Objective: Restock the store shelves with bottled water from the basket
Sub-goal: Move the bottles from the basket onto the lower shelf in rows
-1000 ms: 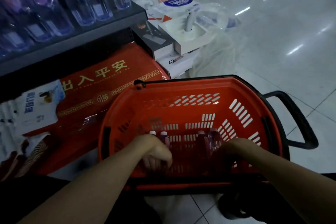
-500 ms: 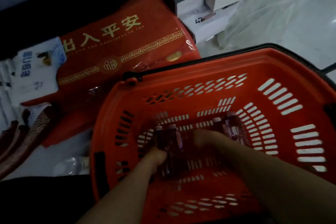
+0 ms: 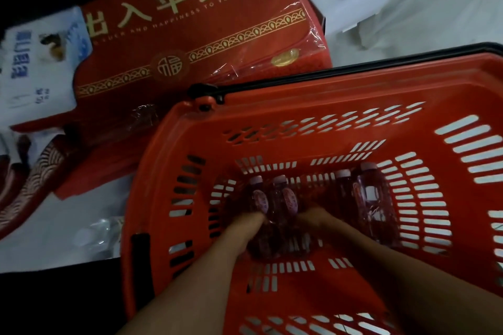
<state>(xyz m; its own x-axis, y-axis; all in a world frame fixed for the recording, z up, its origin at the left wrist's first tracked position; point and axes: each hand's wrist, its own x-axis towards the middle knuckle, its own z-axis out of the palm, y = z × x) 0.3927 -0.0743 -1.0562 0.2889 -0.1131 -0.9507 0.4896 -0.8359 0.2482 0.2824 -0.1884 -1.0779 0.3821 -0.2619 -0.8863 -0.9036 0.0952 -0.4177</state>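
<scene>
Deep in the red slotted plastic basket (image 3: 299,106), left hand (image 3: 246,226) and right hand (image 3: 313,219) meet on two clear pale-capped plastic bottles (image 3: 275,198), grip unclear; two more bottles (image 3: 373,198) lie right, unshelved.

Four water bottles (image 3: 260,200) (image 3: 289,198) (image 3: 343,193) (image 3: 374,198), one red basket (image 3: 313,128), two hands (image 3: 251,224) (image 3: 313,219), one red doormat pack (image 3: 196,35).

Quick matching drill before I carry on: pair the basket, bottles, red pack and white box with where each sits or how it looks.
Things:
1. basket
2. bottles
3. red pack
4. white box

Descriptions:
A. gold lettering, up and left of the basket
B. lying on the basket floor
C. top right, beyond the basket
D. slotted walls, black handle along the rim

Pairs: 1-D; 2-B; 3-A; 4-C
</scene>
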